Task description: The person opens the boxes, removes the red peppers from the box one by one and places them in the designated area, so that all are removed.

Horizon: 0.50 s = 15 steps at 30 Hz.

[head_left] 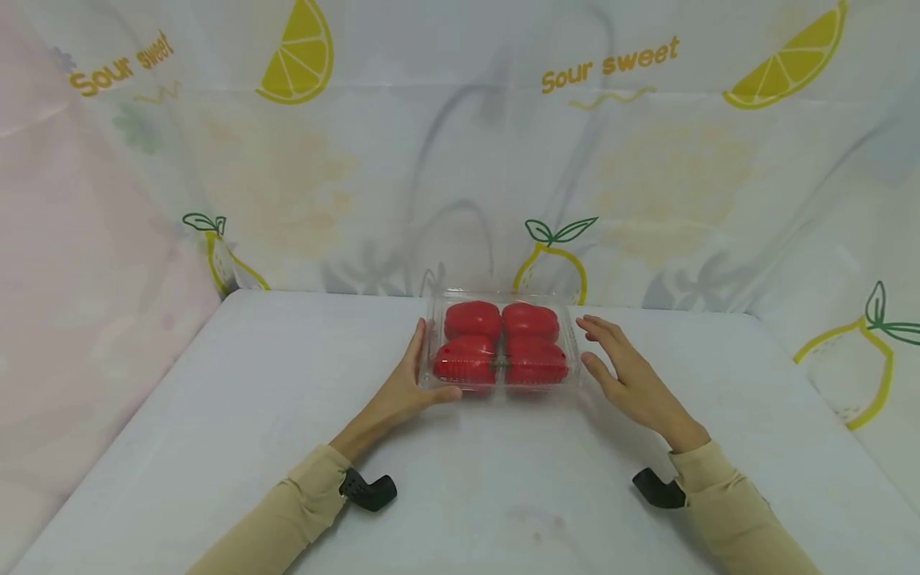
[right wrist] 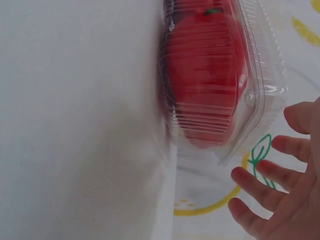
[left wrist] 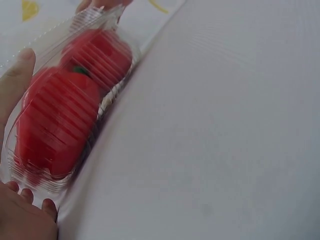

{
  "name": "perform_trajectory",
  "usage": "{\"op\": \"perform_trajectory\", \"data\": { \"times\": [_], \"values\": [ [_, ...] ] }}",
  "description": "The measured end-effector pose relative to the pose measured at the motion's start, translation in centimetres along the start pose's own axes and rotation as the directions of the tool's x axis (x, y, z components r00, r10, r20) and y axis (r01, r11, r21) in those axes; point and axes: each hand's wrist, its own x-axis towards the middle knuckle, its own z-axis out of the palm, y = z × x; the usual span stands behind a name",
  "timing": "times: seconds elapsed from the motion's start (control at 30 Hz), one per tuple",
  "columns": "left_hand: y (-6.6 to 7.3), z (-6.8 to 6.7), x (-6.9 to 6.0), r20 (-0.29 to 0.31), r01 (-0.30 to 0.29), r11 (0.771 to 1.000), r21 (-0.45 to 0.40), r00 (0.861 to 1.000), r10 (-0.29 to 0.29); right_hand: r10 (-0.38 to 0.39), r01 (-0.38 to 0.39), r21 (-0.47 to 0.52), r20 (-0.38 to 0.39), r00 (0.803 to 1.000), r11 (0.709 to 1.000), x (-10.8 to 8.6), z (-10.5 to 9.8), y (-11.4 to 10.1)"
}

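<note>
Left hand (head_left: 404,391) grips a clear container (head_left: 501,382) of four red peppers (head_left: 532,322), right hand (head_left: 634,387) spread alongside.

- Clear plastic box (head_left: 573,345) with ribbed walls, near the desk's (head_left: 503,471) far edge.
- Four glossy red pepper-like pieces (head_left: 532,321) inside it, two by two, green stem bits showing.

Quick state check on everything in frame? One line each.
Clear container: looks closed; latch state can't be told
Four red items: inside the container, two by two
Left hand: at the container's left side, thumb by its near edge
Right hand: fingers spread, beside the container's right side, no contact visible
Black wrist devices: worn, one per wrist
Printed backdrop: hanging behind the table, creased
</note>
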Motion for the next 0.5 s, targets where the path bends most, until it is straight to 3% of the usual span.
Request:
{"op": "perform_trajectory", "data": {
  "times": [0.27,0.5],
  "values": [
    [0.1,0.2,-0.1,-0.020,0.016,1.000,0.010,1.000,-0.015,0.002,-0.003,0.010,0.055,0.998,1.000,0.0,0.0,-0.9],
    [0.1,0.4,-0.2,-0.023,0.028,0.999,0.021,0.999,-0.027,-0.024,0.029,-0.067,0.070,0.997,0.997,-0.1,0.5,-1.6]
  ]
}}
